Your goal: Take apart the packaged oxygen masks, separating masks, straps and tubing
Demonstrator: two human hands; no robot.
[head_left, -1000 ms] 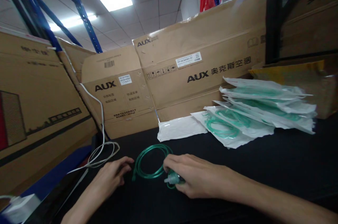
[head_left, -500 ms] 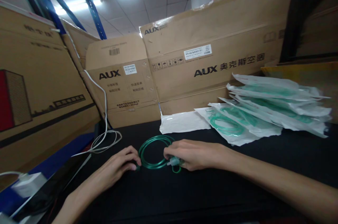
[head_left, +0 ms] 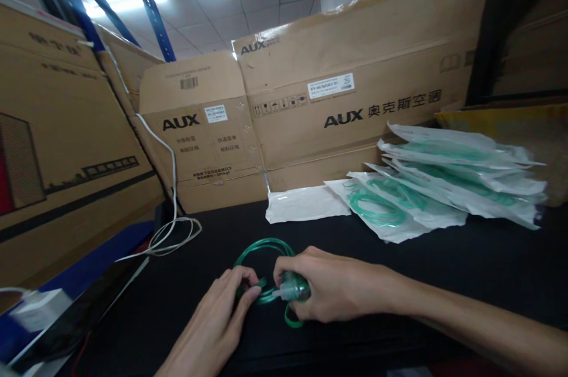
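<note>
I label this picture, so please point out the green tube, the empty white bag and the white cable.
green tube [head_left: 260, 245], head view, far arc of the coil
white bag [head_left: 306, 204], head view, its middle
white cable [head_left: 175, 229], head view, looped part on the table

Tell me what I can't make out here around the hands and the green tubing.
- Head view: the near part of the green tubing coil is hidden under the left hand and right hand.
- The clear connector is half covered by the right hand; its shape is unclear.
- The white labels on the cardboard boxes are too small to read.
- The lower packets in the stack of sealed pouches are covered by those above.
</note>
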